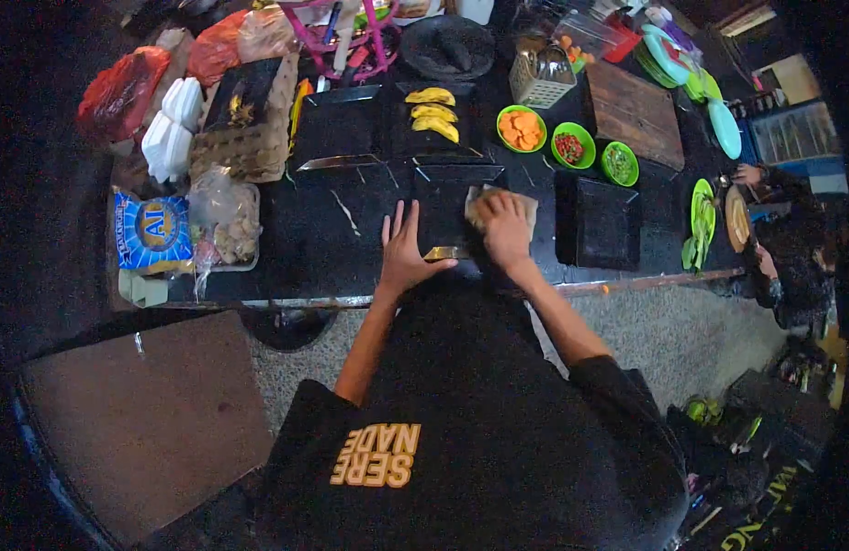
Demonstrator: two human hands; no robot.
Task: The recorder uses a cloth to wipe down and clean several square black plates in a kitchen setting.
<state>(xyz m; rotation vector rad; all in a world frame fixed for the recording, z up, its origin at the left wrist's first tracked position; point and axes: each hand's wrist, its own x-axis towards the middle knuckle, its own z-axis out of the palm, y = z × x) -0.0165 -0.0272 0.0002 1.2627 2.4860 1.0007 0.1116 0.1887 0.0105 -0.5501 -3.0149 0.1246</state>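
Observation:
My right hand (503,224) presses a pale cloth (531,213) down at the right side of a black tray (441,213), directly before me. At the tray's near left edge lies my left hand (408,251), fingers spread, thumb over the shiny rim. Beyond it, a second black tray holds several bananas (432,112). An orange-filled green bowl of sliced carrots (521,129), a green bowl of chopped red pieces (572,146) and another of chopped greens (619,164) stand to the right of the bananas. Another black tray (607,224) lies right of my hands.
A snack bag (153,231), a plastic container (238,234) and foam boxes (173,127) stand at left. A stone mortar (448,48), a cutlery basket (543,79) and a wooden board (634,113) lie at the back. Another person's hand (765,262) holds a plate at far right.

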